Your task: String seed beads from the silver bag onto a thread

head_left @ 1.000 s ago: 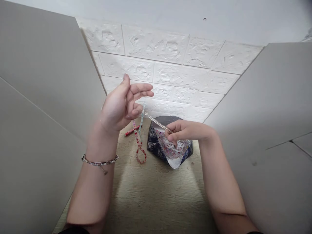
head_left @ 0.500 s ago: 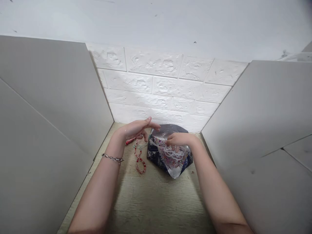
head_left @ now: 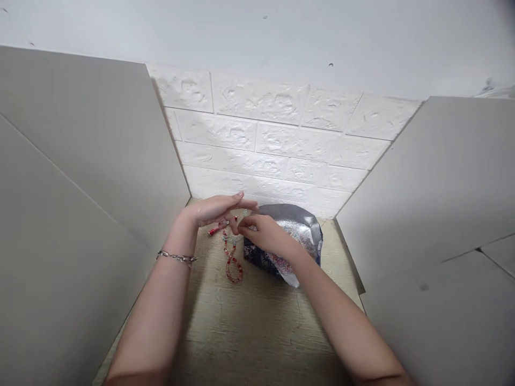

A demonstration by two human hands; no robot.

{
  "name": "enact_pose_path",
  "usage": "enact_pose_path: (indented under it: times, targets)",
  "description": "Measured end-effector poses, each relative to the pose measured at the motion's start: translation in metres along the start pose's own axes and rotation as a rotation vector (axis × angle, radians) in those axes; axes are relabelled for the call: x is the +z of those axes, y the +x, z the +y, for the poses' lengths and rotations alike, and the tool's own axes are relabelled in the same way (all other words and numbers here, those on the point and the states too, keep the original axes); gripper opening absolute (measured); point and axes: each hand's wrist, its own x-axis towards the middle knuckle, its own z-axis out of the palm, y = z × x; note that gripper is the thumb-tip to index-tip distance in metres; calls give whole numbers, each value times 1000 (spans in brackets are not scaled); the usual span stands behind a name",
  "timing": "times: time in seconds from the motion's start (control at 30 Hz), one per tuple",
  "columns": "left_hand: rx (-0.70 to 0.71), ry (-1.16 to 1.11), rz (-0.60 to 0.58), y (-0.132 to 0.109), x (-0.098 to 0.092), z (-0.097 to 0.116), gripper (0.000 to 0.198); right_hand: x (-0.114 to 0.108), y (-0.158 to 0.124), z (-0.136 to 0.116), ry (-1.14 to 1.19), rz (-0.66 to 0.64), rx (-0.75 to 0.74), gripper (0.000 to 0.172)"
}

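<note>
**Left hand (head_left: 217, 210) and right hand (head_left: 263, 233) working fingertip to fingertip**

The left hand is holding its thumb and upper fingers spread outward while the lower ones are curling down; the right hand is bunching its thumb and fingers close together just beneath, its tips overlapping the left's curled fingers in this view; whether either is pinching a thread or a bead is impossible to tell at this size. Just below them, a red beaded strand (head_left: 232, 259) is lying on the bench (head_left: 261, 338), its lower end forming a loop and its upper part turning paler as it is running up toward the left hand; beside it, under that hand, a red tube-like item (head_left: 217, 229) is resting at a slant. Behind the right hand, an open pouch (head_left: 289, 213) is showing multicoloured beads (head_left: 303, 236) within its silvery lining; a chain bracelet (head_left: 177, 257) is circling the left wrist; farther back, a white brick-patterned wall (head_left: 249, 134) is rising between grey side panels (head_left: 434, 193).

For handling this fine, keeping the left hand steady as an anchor and making only small fingertip moves with the right would likely be working best; leaving the strand slack should be preventing tugs; lifting the right wrist clear of the pouch should be guarding against spills.
</note>
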Motion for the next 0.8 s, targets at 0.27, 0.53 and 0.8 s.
enact_pose_path:
  times: [0.27, 0.53, 0.8]
  targets:
    - [-78, -50, 4, -17, -17, -15, 48, 17, 5, -1, -34, 12, 22, 22]
    - [-390, 254, 228, -11, -26, -38, 28, 30, 7, 4, -193, -78, -4, 18]
    - [-500, 317, 416, -9, -41, -62, 11, 30, 8, 9, -233, -120, 34, 20]
